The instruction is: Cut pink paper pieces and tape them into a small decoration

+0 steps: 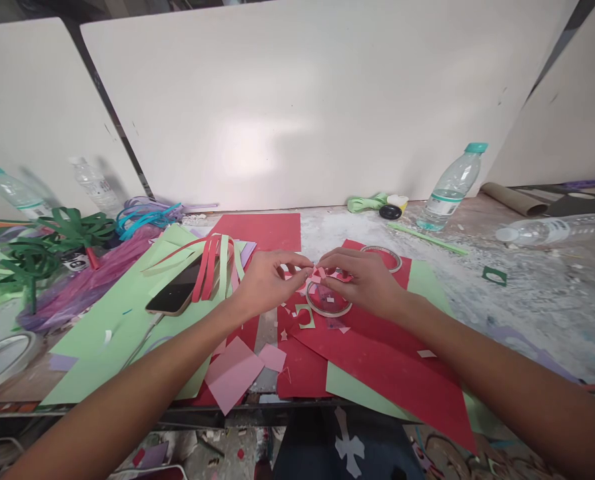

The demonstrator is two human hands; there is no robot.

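Both my hands meet over the middle of the table, fingertips nearly touching. Between them is a small pink paper piece (319,272), partly hidden by the fingers. My left hand (272,280) is closed in a pinch at its left side. My right hand (364,277) pinches it from the right, thumb and fingers together. Just below lies a tape roll (350,309) on its side, with tiny paper scraps in and around it. Red paper sheets (377,360) spread under my hands. Cut pink paper squares (234,373) lie nearer the front edge.
A phone (174,290) with a cable rests on green paper (97,333), beside red and green paper strips (210,267). Green paper flowers (80,227) and bottles stand at the left. A water bottle (452,190) stands at the back right; another bottle (557,230) lies on its side.
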